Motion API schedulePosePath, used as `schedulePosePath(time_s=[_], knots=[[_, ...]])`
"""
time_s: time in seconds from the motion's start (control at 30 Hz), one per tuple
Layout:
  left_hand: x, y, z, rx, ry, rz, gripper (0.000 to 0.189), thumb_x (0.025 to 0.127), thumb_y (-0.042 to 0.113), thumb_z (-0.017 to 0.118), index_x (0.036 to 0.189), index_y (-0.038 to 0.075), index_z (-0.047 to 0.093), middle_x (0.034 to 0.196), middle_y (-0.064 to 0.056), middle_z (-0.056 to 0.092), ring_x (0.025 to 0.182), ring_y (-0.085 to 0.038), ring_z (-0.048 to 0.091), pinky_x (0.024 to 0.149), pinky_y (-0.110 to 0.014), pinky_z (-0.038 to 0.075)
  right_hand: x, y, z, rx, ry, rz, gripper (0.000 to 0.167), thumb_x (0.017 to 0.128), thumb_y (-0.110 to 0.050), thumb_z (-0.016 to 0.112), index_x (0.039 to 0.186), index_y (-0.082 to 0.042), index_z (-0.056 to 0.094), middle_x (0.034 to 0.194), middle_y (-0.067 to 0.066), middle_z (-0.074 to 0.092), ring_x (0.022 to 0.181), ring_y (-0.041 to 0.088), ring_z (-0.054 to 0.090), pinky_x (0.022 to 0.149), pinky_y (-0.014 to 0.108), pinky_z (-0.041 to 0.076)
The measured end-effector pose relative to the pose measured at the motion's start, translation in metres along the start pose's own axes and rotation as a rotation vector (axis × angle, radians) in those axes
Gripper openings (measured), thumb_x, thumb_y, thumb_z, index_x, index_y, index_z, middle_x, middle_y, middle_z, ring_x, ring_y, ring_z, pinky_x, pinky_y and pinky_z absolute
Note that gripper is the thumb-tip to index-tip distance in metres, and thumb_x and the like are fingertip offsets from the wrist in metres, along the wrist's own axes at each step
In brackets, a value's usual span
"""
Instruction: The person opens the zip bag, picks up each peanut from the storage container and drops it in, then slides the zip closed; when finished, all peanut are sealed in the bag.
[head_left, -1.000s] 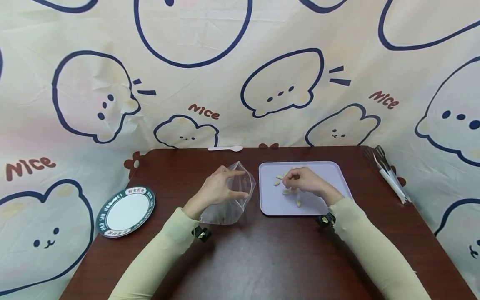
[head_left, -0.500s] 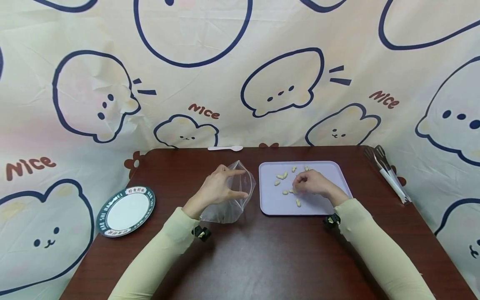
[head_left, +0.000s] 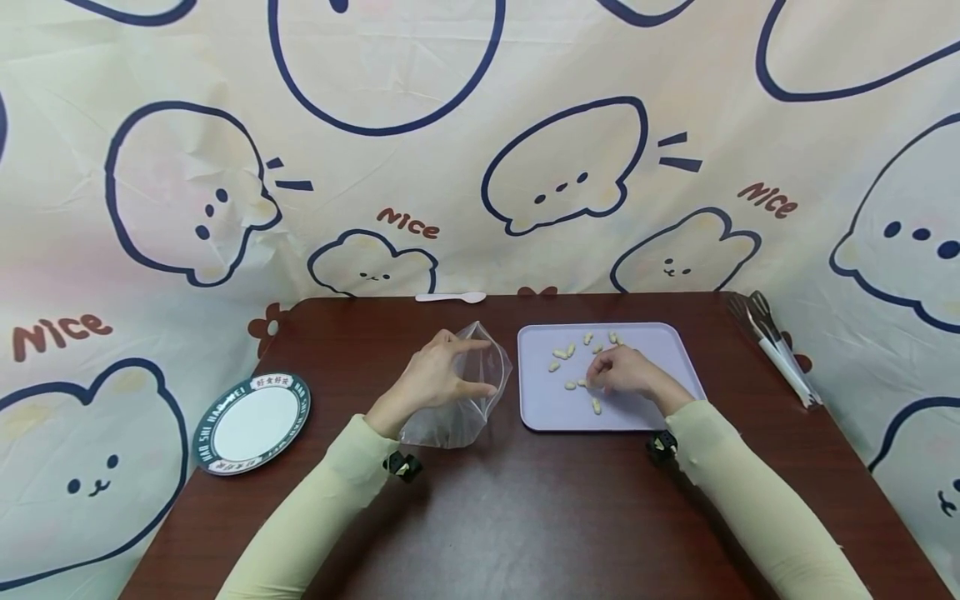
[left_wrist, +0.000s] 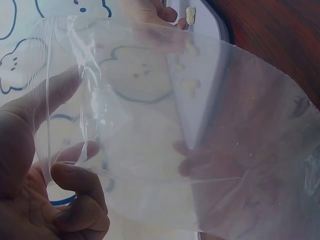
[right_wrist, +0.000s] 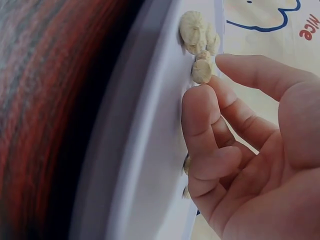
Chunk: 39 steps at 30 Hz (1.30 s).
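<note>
My left hand (head_left: 438, 375) holds a clear plastic bag (head_left: 450, 425) with its mouth spread. Its thumb and forefinger stand apart at the opening. In the left wrist view the bag (left_wrist: 145, 135) fills most of the picture, and curled fingers (left_wrist: 82, 200) grip its edge. My right hand (head_left: 626, 375) is low over the lilac tray (head_left: 540, 412), bent fingers beside several pale peanuts (head_left: 561, 353). In the right wrist view a peanut (right_wrist: 202, 71) lies at the fingertips, which stand apart from the thumb. No peanut is pinched there; the palm side is partly hidden.
A white plate (head_left: 251, 425) with a green rim stands at the table's left edge. A white spoon (head_left: 450, 297) lies at the back edge. Metal utensils with white handles (head_left: 783, 358) lie at the right edge. A patterned cloth (head_left: 555, 275) hangs behind the table.
My right hand has moved slightly right and nearer over the tray, uncovering peanuts behind it; over the last half second it barely shifts. The left hand and bag stay in place.
</note>
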<state>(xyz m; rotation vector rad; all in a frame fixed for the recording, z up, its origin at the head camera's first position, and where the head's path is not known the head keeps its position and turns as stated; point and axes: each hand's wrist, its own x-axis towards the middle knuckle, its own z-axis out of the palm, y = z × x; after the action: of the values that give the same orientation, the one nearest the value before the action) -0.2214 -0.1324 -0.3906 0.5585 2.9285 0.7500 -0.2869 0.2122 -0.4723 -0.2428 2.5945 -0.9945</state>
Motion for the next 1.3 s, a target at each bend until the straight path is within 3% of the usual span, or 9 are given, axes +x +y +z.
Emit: schedulePosePath(time_s=[0.3, 0.57, 0.9, 1.03, 1.3], knots=[[-0.002, 0.000, -0.002, -0.015, 0.002, -0.004, 0.075, 0.075, 0.053, 0.083, 0.142, 0.032, 0.057, 0.116, -0.010, 0.052, 0.087, -0.020, 0.054, 0.074, -0.036, 0.045, 0.000, -0.002, 0.003, -0.062, 0.012, 0.015, 0.006, 0.085, -0.018, 0.074, 0.083, -0.012, 0.074, 0.074, -0.002, 0.067, 0.067, 0.014, 0.058, 0.063, 0.029, 0.043], [-0.002, 0.000, -0.003, -0.020, 0.003, 0.000, 0.074, 0.075, 0.052, 0.083, 0.142, 0.031, 0.057, 0.117, -0.010, 0.052, 0.086, -0.020, 0.054, 0.072, -0.034, 0.045, -0.003, -0.010, -0.002, -0.024, 0.007, -0.038, 0.012, 0.091, -0.018, 0.067, 0.094, -0.010, 0.075, 0.086, 0.003, 0.071, 0.073, 0.015, 0.061, 0.068, 0.029, 0.046], [-0.003, -0.001, -0.002, -0.031, -0.002, -0.011, 0.075, 0.075, 0.052, 0.083, 0.142, 0.031, 0.057, 0.116, -0.010, 0.052, 0.085, -0.020, 0.054, 0.071, -0.034, 0.044, -0.009, -0.042, 0.000, 0.102, 0.017, -0.165, 0.013, 0.090, -0.028, 0.073, 0.096, -0.016, 0.077, 0.095, 0.003, 0.073, 0.073, 0.018, 0.066, 0.074, 0.032, 0.048], [-0.002, -0.002, -0.001, -0.030, -0.007, -0.009, 0.075, 0.075, 0.053, 0.083, 0.142, 0.031, 0.057, 0.115, -0.010, 0.052, 0.086, -0.020, 0.053, 0.071, -0.033, 0.044, -0.015, -0.057, 0.002, 0.139, 0.012, -0.205, 0.014, 0.090, -0.028, 0.074, 0.097, -0.016, 0.077, 0.097, 0.009, 0.074, 0.073, 0.020, 0.067, 0.073, 0.033, 0.049], [-0.001, -0.001, -0.001, -0.025, -0.007, -0.013, 0.075, 0.074, 0.051, 0.084, 0.141, 0.030, 0.058, 0.114, -0.009, 0.053, 0.085, -0.020, 0.053, 0.069, -0.032, 0.044, -0.023, -0.085, 0.008, 0.122, 0.026, -0.236, 0.013, 0.090, -0.032, 0.073, 0.097, -0.021, 0.076, 0.095, 0.012, 0.073, 0.076, 0.028, 0.069, 0.067, 0.032, 0.048]])
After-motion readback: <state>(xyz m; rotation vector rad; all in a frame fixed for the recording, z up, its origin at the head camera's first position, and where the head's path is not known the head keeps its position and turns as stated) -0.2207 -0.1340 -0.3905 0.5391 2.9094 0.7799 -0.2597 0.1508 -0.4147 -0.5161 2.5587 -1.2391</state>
